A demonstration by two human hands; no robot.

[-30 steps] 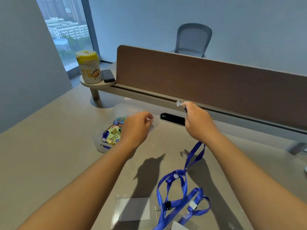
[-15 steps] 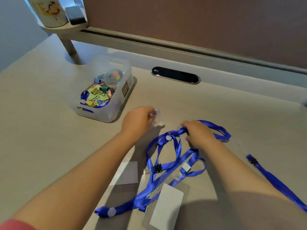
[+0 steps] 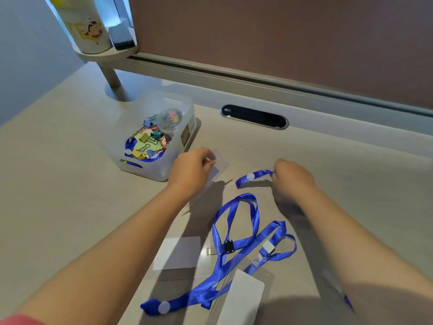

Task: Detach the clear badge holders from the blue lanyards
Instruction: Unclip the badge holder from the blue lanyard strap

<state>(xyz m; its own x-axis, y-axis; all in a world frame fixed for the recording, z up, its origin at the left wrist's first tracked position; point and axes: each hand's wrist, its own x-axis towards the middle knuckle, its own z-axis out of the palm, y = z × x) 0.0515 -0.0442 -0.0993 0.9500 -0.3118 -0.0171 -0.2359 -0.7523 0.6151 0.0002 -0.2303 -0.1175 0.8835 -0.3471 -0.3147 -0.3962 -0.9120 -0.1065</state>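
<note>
- On the table [image 3: 58, 184], the left hand [image 3: 191, 168] pinches a clear badge holder [image 3: 216, 170], apparently freed from its strap.
- Just right of it, the right hand [image 3: 291, 178] grips the end of a blue lanyard [image 3: 254, 177].
- Nearer the person, a detached holder [image 3: 178, 253] lies flat.
- Beside that, a second lanyard [image 3: 236, 245] seems still clipped to its holder [image 3: 241, 299]: that one remains.
</note>
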